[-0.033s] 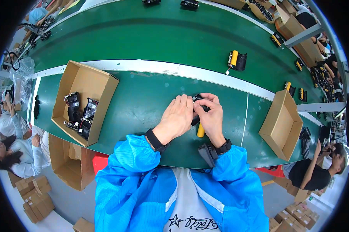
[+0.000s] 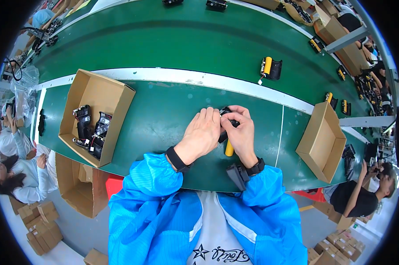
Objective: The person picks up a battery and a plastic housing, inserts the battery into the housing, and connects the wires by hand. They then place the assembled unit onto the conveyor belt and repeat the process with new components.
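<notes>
In front of me, both hands meet over a black plastic housing (image 2: 223,136), most of it covered by my fingers. My left hand (image 2: 200,136) lies over its left side, fingers together and bent round it. From the right, my right hand (image 2: 242,134) closes thumb and forefinger in a pinch at the housing's upper part; anything small between those fingertips is hidden. A yellow cylindrical battery (image 2: 229,149) sticks out below the housing, beside the right palm. Next to my right wrist, another black plastic part (image 2: 238,176) rests on the green table.
To the left, a cardboard box (image 2: 128,95) holds several black housings with wires. Another cardboard box (image 2: 312,148) stands at the right. Beyond a white rail (image 2: 190,77), a black housing with a yellow battery (image 2: 271,69) lies on the green belt (image 2: 164,44). Other people sit at both sides.
</notes>
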Demonstrator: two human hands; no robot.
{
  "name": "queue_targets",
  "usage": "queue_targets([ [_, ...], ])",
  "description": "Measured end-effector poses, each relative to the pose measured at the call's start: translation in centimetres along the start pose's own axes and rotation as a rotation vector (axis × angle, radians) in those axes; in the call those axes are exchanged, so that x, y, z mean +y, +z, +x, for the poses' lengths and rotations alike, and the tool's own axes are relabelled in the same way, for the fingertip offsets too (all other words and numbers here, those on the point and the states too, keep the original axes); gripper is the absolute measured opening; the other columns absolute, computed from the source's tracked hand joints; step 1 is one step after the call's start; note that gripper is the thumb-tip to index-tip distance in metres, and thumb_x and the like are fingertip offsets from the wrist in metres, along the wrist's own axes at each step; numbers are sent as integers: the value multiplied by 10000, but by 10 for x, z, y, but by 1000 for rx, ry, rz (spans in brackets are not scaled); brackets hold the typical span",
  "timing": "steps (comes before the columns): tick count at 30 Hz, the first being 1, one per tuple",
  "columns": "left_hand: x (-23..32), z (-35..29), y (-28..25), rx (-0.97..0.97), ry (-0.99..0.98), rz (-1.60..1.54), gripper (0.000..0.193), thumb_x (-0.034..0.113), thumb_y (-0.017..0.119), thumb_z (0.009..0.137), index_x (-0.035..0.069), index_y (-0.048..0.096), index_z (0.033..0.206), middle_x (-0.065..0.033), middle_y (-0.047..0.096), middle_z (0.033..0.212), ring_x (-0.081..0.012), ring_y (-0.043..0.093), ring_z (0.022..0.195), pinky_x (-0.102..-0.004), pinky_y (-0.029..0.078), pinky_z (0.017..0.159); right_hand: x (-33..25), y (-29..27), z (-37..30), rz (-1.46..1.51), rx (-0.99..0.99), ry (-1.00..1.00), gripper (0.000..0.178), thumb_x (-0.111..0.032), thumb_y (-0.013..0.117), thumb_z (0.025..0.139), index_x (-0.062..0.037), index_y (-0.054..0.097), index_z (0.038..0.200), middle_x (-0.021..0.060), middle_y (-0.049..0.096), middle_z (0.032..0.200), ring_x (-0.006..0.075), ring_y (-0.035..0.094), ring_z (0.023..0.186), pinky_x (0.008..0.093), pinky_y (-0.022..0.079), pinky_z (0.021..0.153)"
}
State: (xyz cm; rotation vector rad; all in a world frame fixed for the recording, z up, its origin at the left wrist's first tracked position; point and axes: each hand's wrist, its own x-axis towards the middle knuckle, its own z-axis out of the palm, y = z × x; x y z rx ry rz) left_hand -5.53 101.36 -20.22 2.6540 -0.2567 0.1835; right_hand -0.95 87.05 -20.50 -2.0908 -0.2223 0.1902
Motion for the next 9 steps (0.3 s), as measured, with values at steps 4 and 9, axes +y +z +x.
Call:
queue_targets([
  [4, 3, -3, -1, -13, -52, -75, 367, 149, 619, 858, -81, 513, 1124, -171, 549, 996, -310, 571, 949, -371, 489, 810, 11, -9, -10, 75, -41, 31, 255, -87, 730, 844, -57, 671, 1091, 120, 588, 1173, 235, 560, 1104, 337, 463, 937],
  [9, 6, 0, -3, -92, -147, -151, 471, 187, 633, 882, -80, 469, 1234, -190, 553, 1095, -350, 572, 1024, -408, 491, 866, 38, -39, -48, 275, -270, 195, 698, -158, 670, 929, -222, 267, 1496, 118, 541, 1267, 258, 568, 1097, 392, 447, 978],
])
